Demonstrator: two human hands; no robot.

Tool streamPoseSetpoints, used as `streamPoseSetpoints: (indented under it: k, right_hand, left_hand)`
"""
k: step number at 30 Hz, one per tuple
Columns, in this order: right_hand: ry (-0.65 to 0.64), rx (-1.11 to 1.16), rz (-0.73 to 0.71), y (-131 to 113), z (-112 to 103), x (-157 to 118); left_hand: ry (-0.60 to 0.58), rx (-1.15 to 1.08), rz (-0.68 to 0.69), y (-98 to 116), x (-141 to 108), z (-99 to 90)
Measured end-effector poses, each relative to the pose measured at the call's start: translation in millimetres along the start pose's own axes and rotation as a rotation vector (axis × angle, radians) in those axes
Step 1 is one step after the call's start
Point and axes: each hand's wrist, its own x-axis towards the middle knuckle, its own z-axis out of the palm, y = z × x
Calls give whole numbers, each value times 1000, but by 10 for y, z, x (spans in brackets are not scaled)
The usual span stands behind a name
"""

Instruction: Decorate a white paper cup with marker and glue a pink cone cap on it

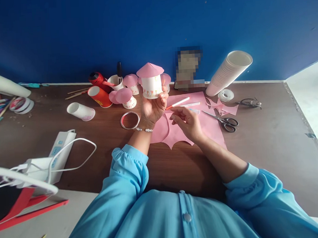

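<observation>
My left hand (154,106) holds up a white paper cup house (151,86) with a pink cone roof (150,70) and small red flowers drawn round its lower edge. To its right, my right hand (186,121) is over pink paper (210,130) with its fingers bent together; whether anything is between the fingertips is too small to tell. A red-and-white marker (178,103) lies just beyond that hand. Smaller pink-roofed cups (124,96) stand behind and left of my left hand. Scissors (228,123) rest at the right edge of the pink paper.
A tall cup stack (228,73) leans at the back right, near a white tape roll (226,95) and glasses (251,103). On the left are a tipped cup (81,111), an orange cup (100,97), a tape ring (130,128) and a power strip (62,150).
</observation>
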Motion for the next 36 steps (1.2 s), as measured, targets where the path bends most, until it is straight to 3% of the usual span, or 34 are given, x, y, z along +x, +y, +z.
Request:
streamPoseSetpoints:
  k: [5, 10, 15, 19, 22, 26, 32, 36]
  right_hand:
    - [29, -5, -3, 52, -27, 17]
    - [126, -22, -53, 106, -35, 35]
    - [238, -114, -202, 78, -90, 53]
    - [288, -200, -385, -102, -291, 120]
    - [231, -277, -474, -291, -471, 210]
    - [29, -264, -537, -480, -579, 346]
    - [-141, -273, -484, -627, -499, 455]
    - [-233, -313, -540, -686, -434, 472]
  left_hand:
    - [29, -21, -79, -95, -39, -8]
    - [-73, 10, -125, -189, -56, -21]
    - [-49, 106, -126, -218, -129, -20]
    - [-33, 63, -195, -243, -242, -27]
    - [-18, 30, -270, -285, -336, -36]
    - [8, -5, -329, -349, -436, -28]
    - [10, -35, -356, -404, -487, -40]
    - [-25, -30, -328, -435, -479, -61]
